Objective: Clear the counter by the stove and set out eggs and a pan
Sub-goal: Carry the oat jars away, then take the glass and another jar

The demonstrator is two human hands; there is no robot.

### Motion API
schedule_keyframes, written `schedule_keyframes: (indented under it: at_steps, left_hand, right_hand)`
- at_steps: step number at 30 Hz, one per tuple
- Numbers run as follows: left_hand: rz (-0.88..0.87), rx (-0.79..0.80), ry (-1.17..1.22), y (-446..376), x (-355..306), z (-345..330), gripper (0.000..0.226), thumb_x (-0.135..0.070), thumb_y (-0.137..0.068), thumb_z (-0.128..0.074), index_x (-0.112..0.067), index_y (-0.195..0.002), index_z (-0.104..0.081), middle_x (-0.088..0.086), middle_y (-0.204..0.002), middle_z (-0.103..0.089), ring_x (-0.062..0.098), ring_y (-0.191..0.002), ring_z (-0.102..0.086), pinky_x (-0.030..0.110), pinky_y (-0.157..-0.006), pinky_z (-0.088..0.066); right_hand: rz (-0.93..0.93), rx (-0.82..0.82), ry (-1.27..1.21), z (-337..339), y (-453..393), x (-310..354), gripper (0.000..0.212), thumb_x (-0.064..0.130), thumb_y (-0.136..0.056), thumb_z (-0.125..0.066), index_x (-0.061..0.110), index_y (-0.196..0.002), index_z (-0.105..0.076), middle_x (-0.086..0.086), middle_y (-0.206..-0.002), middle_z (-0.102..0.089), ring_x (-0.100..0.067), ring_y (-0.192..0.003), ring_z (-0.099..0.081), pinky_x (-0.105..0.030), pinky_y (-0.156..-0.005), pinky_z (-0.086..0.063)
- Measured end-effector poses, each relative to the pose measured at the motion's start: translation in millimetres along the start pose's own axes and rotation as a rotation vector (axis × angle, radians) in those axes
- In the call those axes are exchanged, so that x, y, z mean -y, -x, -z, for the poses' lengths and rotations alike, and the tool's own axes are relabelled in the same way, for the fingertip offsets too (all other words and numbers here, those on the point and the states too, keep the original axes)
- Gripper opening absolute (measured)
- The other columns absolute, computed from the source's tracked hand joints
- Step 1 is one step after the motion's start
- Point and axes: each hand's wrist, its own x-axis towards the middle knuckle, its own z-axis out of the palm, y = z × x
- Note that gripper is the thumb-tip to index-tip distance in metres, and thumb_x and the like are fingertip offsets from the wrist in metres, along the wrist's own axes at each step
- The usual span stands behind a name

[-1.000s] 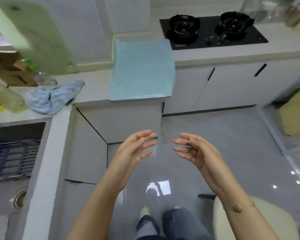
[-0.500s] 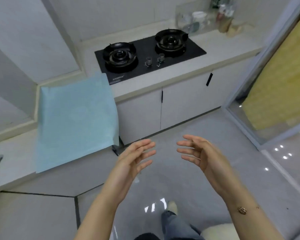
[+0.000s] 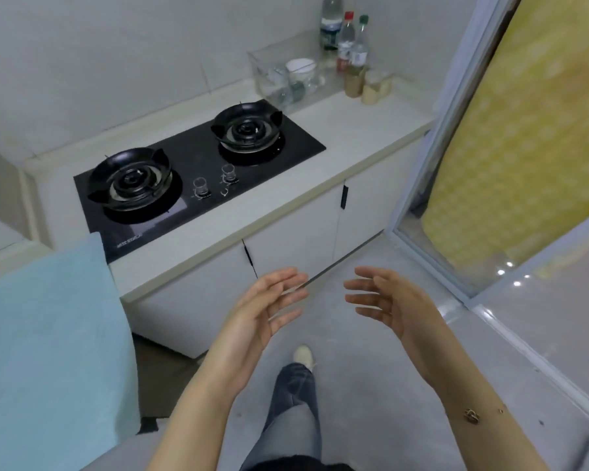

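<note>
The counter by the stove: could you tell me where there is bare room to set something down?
Bare counter lies between the stove and the right end, and along its front edge. The back right corner is crowded: a clear container, bottles, jars.

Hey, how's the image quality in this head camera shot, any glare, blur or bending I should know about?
Head view: wide-angle bending curves the counter edge and door frame; bright glare spots on the glossy floor; the bottles are soft; left hand and right hand are fairly sharp, in even light.
</note>
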Motion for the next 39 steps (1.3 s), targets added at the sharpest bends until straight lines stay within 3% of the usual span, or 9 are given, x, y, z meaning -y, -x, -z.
schedule_keyframes:
  at_steps: [11, 20, 27, 31, 34, 39]
  left_hand:
    - [0.009, 0.079, -0.053, -221.1, -78.0, -47.6, 0.026, -0.011, -0.097, -0.046, -0.013, -0.115, -0.064, 0.004, -0.119, -0.069, 0.024, -0.113, -0.063, 0.040, -0.100, -0.048]
    - [0.074, 0.157, -0.100, -373.0, -109.1, -123.4, 0.027, -0.014, -0.096, -0.047, -0.013, -0.117, -0.063, 0.003, -0.119, -0.069, 0.020, -0.112, -0.064, 0.042, -0.103, -0.045]
    - [0.064, 0.061, -0.074, -470.2, -103.2, -207.6, 0.028, -0.012, -0.098, -0.044, -0.010, -0.121, -0.061, 0.004, -0.120, -0.068, 0.020, -0.113, -0.064, 0.044, -0.104, -0.045]
    - [0.052, -0.041, -0.006, -525.2, -108.8, -257.1, 0.028, -0.011, -0.096, -0.046, -0.008, -0.118, -0.062, 0.006, -0.119, -0.069, 0.021, -0.111, -0.065, 0.044, -0.104, -0.044]
    - [0.044, -0.101, 0.036, -560.7, -116.0, -278.0, 0.027, -0.007, -0.096, -0.046, -0.007, -0.116, -0.063, 0.008, -0.118, -0.069, 0.021, -0.109, -0.066, 0.041, -0.101, -0.047]
    - [0.007, -0.214, 0.023, -612.6, -131.0, -283.5, 0.024, -0.005, -0.095, -0.048, -0.008, -0.112, -0.065, 0.007, -0.115, -0.070, 0.022, -0.107, -0.066, 0.042, -0.100, -0.048]
  right_hand:
    - [0.013, -0.111, 0.042, 34.2, -182.0, 96.7, 0.028, 0.011, -0.100, -0.040, 0.012, -0.110, -0.066, -0.007, -0.102, -0.074, -0.026, -0.097, -0.069, -0.038, -0.089, -0.053]
    - [-0.015, -0.219, -0.031, 109.1, -299.9, 149.9, 0.028, 0.009, -0.099, -0.041, 0.009, -0.110, -0.067, -0.009, -0.101, -0.074, -0.025, -0.095, -0.070, -0.038, -0.088, -0.052]
    - [0.004, -0.150, -0.051, 198.8, -405.3, 197.5, 0.024, 0.009, -0.098, -0.045, 0.008, -0.107, -0.067, -0.011, -0.100, -0.074, -0.026, -0.092, -0.070, -0.039, -0.089, -0.051]
    - [-0.025, -0.105, -0.003, 242.9, -465.3, 231.9, 0.022, 0.009, -0.097, -0.048, 0.005, -0.107, -0.067, -0.012, -0.097, -0.075, -0.023, -0.087, -0.071, -0.032, -0.082, -0.054]
    - [-0.036, -0.088, 0.046, 259.9, -507.8, 254.2, 0.020, 0.008, -0.097, -0.048, 0.008, -0.101, -0.068, -0.012, -0.096, -0.074, -0.018, -0.082, -0.072, -0.021, -0.072, -0.054]
    - [-0.008, -0.078, 0.124, 267.9, -562.1, 274.2, 0.021, 0.009, -0.098, -0.048, 0.007, -0.107, -0.067, -0.009, -0.100, -0.074, -0.022, -0.091, -0.070, -0.022, -0.078, -0.053]
